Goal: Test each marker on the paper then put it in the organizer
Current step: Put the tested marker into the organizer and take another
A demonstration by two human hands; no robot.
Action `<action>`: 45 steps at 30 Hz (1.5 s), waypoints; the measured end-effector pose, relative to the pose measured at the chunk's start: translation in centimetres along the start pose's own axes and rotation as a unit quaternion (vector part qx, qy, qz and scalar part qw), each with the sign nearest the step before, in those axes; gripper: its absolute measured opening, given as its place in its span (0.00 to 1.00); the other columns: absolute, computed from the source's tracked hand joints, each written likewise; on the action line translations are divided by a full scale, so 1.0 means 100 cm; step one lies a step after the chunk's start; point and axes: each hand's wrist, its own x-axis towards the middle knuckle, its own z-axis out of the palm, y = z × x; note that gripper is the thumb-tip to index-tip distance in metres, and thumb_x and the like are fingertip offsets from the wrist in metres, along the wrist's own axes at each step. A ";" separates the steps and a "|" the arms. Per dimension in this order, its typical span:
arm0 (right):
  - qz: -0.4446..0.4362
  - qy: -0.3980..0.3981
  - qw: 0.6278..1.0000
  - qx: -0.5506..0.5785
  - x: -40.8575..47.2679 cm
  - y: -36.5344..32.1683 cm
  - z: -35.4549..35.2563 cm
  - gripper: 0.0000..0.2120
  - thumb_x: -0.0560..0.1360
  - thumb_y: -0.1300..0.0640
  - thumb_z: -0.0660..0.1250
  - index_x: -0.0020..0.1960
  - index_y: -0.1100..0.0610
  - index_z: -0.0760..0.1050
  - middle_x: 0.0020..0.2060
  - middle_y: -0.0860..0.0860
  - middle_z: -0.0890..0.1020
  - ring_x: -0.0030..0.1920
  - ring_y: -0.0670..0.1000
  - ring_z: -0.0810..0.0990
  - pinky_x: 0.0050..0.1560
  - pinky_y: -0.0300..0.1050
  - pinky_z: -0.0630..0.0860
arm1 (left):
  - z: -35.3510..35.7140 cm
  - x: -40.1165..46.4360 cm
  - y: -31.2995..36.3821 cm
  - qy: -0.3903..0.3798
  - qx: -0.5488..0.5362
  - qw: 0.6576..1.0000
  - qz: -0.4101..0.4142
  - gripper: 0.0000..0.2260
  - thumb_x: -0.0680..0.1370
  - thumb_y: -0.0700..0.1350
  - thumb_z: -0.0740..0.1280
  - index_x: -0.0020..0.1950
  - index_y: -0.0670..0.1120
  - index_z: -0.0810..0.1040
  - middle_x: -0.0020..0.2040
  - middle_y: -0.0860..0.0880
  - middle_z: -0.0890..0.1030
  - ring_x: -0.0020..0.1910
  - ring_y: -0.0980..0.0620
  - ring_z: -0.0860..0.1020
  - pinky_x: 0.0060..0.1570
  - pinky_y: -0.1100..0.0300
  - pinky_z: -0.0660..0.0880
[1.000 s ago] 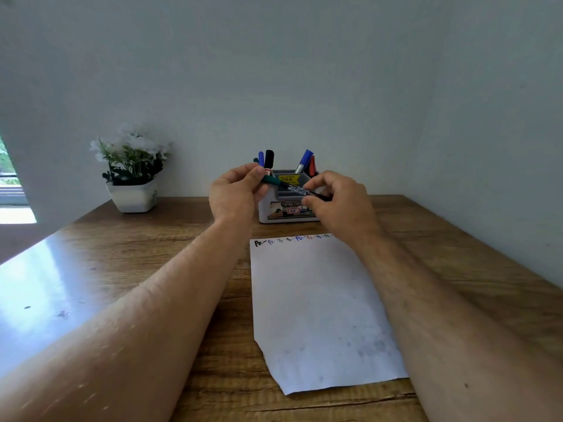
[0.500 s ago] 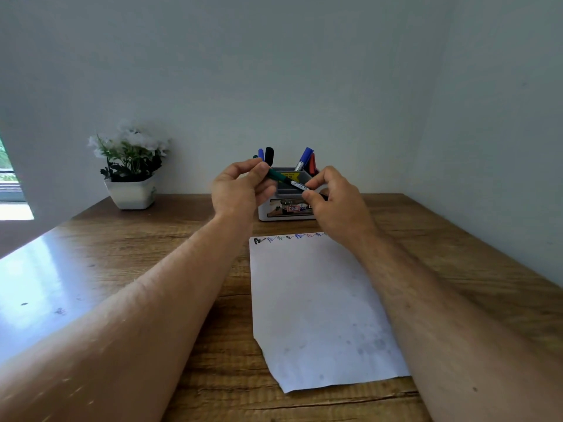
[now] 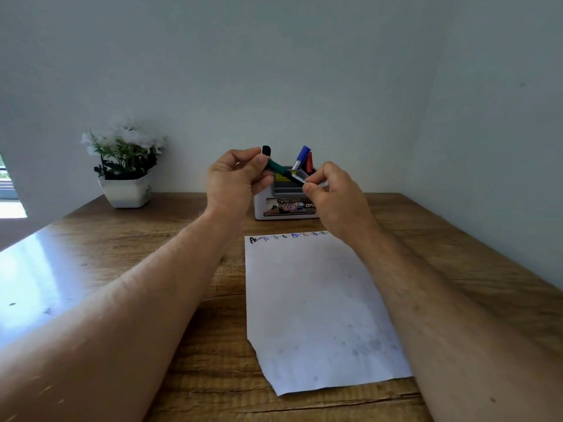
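Nearest, a white sheet of paper [image 3: 316, 303] lies flat on the wooden desk [image 3: 189, 345], a row of small coloured test marks along its far edge. Above that edge both hands hold one green marker [image 3: 285, 172] in the air, tilted — left hand [image 3: 234, 181] pinching the green cap end, right hand [image 3: 338, 196] pinching the dark barrel end. Behind them the white organizer [image 3: 275, 208] holds a black-capped, a blue-capped and a red marker upright; a potted plant [image 3: 125, 169] stands far left against the wall.
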 end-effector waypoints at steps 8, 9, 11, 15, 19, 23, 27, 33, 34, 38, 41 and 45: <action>0.052 -0.033 0.996 0.071 0.000 0.000 0.001 0.07 0.81 0.56 0.61 0.44 0.53 0.72 0.34 0.47 0.73 0.33 0.45 0.70 0.31 0.38 0.65 | 0.001 -0.002 -0.001 -0.017 -0.007 1.000 -0.005 0.05 0.77 0.34 0.68 0.48 0.43 0.80 0.51 0.42 0.84 0.48 0.47 0.84 0.47 0.57 0.82; 0.063 -0.043 0.993 0.089 0.000 0.001 0.001 0.07 0.81 0.57 0.61 0.44 0.53 0.72 0.33 0.47 0.72 0.32 0.46 0.69 0.31 0.40 0.64 | 0.001 -0.003 0.000 -0.017 -0.008 1.000 -0.007 0.05 0.77 0.34 0.68 0.47 0.43 0.80 0.51 0.42 0.84 0.49 0.46 0.84 0.47 0.57 0.82; 0.084 -0.059 0.988 0.115 0.000 0.001 0.000 0.09 0.81 0.58 0.60 0.43 0.53 0.72 0.32 0.48 0.71 0.29 0.45 0.67 0.28 0.40 0.63 | 0.001 -0.003 -0.001 -0.018 -0.008 1.000 -0.009 0.06 0.77 0.33 0.68 0.47 0.44 0.80 0.49 0.43 0.84 0.48 0.47 0.84 0.48 0.56 0.82; 0.131 -0.089 0.968 0.192 -0.003 -0.003 -0.002 0.10 0.82 0.60 0.58 0.42 0.55 0.69 0.26 0.48 0.66 0.20 0.43 0.61 0.20 0.36 0.58 | 0.000 -0.003 -0.001 -0.020 -0.017 1.000 -0.017 0.06 0.78 0.33 0.67 0.47 0.43 0.79 0.47 0.44 0.85 0.48 0.47 0.85 0.49 0.56 0.82; 0.180 -0.114 0.948 0.238 -0.002 -0.001 -0.001 0.11 0.83 0.58 0.56 0.41 0.54 0.68 0.22 0.46 0.64 0.20 0.45 0.58 0.21 0.34 0.57 | -0.001 -0.002 -0.003 -0.027 -0.019 0.999 -0.023 0.06 0.78 0.33 0.66 0.48 0.43 0.79 0.46 0.46 0.85 0.47 0.48 0.85 0.47 0.57 0.83; 0.197 -0.125 0.937 0.261 -0.002 0.002 0.004 0.12 0.83 0.56 0.57 0.40 0.53 0.67 0.21 0.46 0.63 0.20 0.45 0.58 0.21 0.33 0.57 | 0.001 -0.006 -0.004 -0.031 -0.011 0.999 -0.032 0.07 0.78 0.33 0.68 0.52 0.44 0.78 0.48 0.43 0.83 0.46 0.47 0.84 0.43 0.57 0.83; 0.180 -0.111 0.943 0.256 0.000 0.001 0.014 0.12 0.84 0.53 0.56 0.43 0.54 0.69 0.22 0.46 0.67 0.18 0.43 0.61 0.19 0.34 0.59 | 0.015 -0.017 -0.010 -0.074 0.030 0.996 -0.045 0.26 0.75 0.30 0.71 0.66 0.49 0.68 0.44 0.39 0.82 0.46 0.42 0.85 0.45 0.51 0.83; 0.093 -0.054 0.991 0.076 0.000 0.009 0.016 0.17 0.81 0.45 0.60 0.43 0.55 0.78 0.30 0.46 0.81 0.24 0.39 0.74 0.27 0.36 0.68 | 0.019 -0.015 -0.002 -0.048 0.119 0.991 0.032 0.30 0.75 0.29 0.70 0.70 0.52 0.66 0.42 0.41 0.82 0.45 0.43 0.85 0.46 0.50 0.83; 0.074 -0.036 0.995 0.050 0.000 0.011 0.016 0.19 0.81 0.44 0.60 0.42 0.56 0.79 0.32 0.46 0.81 0.28 0.39 0.76 0.30 0.36 0.69 | 0.018 -0.013 0.001 -0.036 0.120 0.991 0.050 0.30 0.75 0.29 0.69 0.70 0.53 0.65 0.44 0.42 0.82 0.45 0.45 0.85 0.45 0.51 0.83; 0.040 -0.013 0.999 -0.009 0.001 0.022 0.016 0.18 0.81 0.45 0.61 0.42 0.56 0.79 0.34 0.49 0.80 0.35 0.46 0.76 0.35 0.42 0.69 | 0.007 -0.005 0.014 0.012 0.203 0.962 0.180 0.32 0.76 0.31 0.68 0.73 0.57 0.63 0.47 0.45 0.82 0.45 0.55 0.83 0.48 0.59 0.82; 0.023 -0.048 0.997 -0.056 0.002 0.025 0.017 0.15 0.81 0.47 0.62 0.42 0.54 0.79 0.34 0.47 0.79 0.36 0.44 0.77 0.35 0.37 0.68 | 0.001 -0.002 0.018 0.017 0.273 0.926 0.261 0.32 0.77 0.33 0.67 0.74 0.57 0.62 0.48 0.49 0.81 0.45 0.60 0.81 0.45 0.69 0.77; 0.015 -0.104 0.989 -0.107 0.005 0.025 0.026 0.12 0.80 0.46 0.63 0.49 0.53 0.80 0.40 0.47 0.81 0.41 0.43 0.79 0.46 0.41 0.78 | 0.000 0.011 0.021 0.055 0.276 0.911 0.301 0.31 0.77 0.33 0.67 0.74 0.57 0.62 0.49 0.50 0.81 0.46 0.60 0.81 0.47 0.70 0.77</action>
